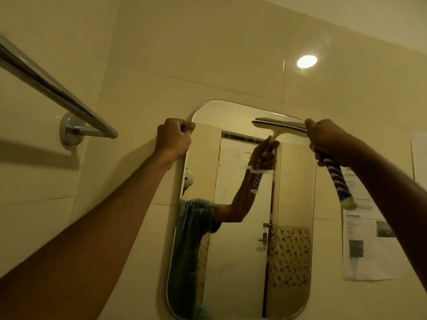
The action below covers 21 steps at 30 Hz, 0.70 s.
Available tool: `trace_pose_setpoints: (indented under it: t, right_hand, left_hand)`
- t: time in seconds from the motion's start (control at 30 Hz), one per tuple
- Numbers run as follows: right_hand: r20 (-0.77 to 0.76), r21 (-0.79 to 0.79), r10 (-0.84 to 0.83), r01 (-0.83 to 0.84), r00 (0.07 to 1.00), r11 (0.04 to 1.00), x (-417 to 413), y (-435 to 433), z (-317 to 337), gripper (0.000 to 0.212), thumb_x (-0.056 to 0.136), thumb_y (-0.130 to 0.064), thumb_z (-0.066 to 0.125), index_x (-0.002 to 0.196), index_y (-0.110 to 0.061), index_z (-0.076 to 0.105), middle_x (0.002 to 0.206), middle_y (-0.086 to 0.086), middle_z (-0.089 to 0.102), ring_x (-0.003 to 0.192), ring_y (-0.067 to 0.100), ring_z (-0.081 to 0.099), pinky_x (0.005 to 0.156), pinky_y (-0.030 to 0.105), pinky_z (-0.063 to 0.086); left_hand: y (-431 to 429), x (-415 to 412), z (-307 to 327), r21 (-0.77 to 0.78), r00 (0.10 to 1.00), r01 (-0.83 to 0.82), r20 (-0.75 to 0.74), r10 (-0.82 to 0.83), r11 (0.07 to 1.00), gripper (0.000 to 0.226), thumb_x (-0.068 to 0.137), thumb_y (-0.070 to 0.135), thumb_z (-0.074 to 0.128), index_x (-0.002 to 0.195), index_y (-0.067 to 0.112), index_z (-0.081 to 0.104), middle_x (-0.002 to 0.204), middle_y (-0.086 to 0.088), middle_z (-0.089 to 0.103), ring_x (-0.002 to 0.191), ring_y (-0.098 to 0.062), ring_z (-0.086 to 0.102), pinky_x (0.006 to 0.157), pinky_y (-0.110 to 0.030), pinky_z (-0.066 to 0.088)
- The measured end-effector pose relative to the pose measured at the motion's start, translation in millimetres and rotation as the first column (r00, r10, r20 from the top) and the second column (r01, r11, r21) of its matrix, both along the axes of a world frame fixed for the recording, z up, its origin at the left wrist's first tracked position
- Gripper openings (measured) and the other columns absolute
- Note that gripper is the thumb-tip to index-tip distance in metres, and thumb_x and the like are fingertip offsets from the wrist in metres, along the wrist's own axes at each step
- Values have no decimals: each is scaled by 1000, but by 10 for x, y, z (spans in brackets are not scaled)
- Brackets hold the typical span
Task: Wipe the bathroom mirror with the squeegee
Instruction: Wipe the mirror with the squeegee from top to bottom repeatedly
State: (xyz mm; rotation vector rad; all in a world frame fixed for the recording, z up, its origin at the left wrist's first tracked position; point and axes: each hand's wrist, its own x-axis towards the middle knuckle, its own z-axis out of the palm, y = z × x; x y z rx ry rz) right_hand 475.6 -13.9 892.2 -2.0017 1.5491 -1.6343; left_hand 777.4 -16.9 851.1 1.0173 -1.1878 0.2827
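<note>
Head view: two bare forearms reach up and away from the camera toward a tiled wall. The left hand (pixel 173 140) is curled into a fist at the upper left edge of the mirror (pixel 242 262), its fingers seemingly hooked over the rim, though the grip itself is hard to make out. Well apart from it, across the width of the glass, the right hand (pixel 328 140) is closed around the blue-and-white striped handle of the squeegee (pixel 280 126); the handle's end sticks out below the fist, blurred. The pale blade runs leftward from the right hand, lying roughly level against the top part of the mirror, between the two hands and slightly above them. In the glass below the blade appear the reflected arm with the tool, a green sleeve and a door. Just beyond the right forearm a printed paper sheet (pixel 360 239) hangs on the tiles. Left of the left hand a chrome towel rail (pixel 53 88) juts from the wall. Above the right hand a round light (pixel 306 61) glares off the tile.
</note>
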Motion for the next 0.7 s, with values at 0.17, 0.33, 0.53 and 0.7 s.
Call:
trace_pose_setpoints:
  t: [0.17, 0.33, 0.53, 0.7]
  right_hand:
    - [-16, 70, 28, -27, 999, 997, 15, -99, -1069, 46, 102, -38, 32, 78, -5, 53, 54, 5, 50, 33, 12, 44, 34, 23, 41]
    - [55, 74, 91, -95, 994, 993, -7, 42, -1275, 39, 102, -35, 34, 85, -7, 55, 57, 4, 47, 38, 12, 42, 35, 25, 40]
    - [88, -116, 267, -257, 960, 959, 38, 212, -640, 25, 98, -25, 37, 106, -8, 54, 63, 6, 51, 43, 14, 47, 37, 24, 42]
    - [-188, -279, 290, -334, 938, 900, 286, 116, -226, 26, 99, -39, 42, 114, -20, 53, 70, 10, 57, 45, 16, 55, 39, 28, 49]
  left_hand:
    - [-2, -16, -11, -9, 1000, 3, -19, -3, 1000, 25, 95, 25, 58, 109, 8, 69, 107, -9, 71, 84, -13, 55, 74, -22, 43]
    - [87, -44, -9, 20, 999, 33, -29, -32, 999, 27, 95, 24, 58, 113, 7, 68, 113, -11, 69, 92, -17, 59, 78, -22, 44]
    - [95, -59, -8, 45, 999, 29, -40, -27, 999, 26, 96, 25, 56, 109, 6, 69, 110, -13, 70, 100, -27, 64, 85, -32, 53]
    - [107, -45, 8, 60, 1000, 23, -18, -22, 998, 28, 96, 25, 56, 109, 5, 69, 110, -13, 70, 94, -24, 63, 82, -32, 52]
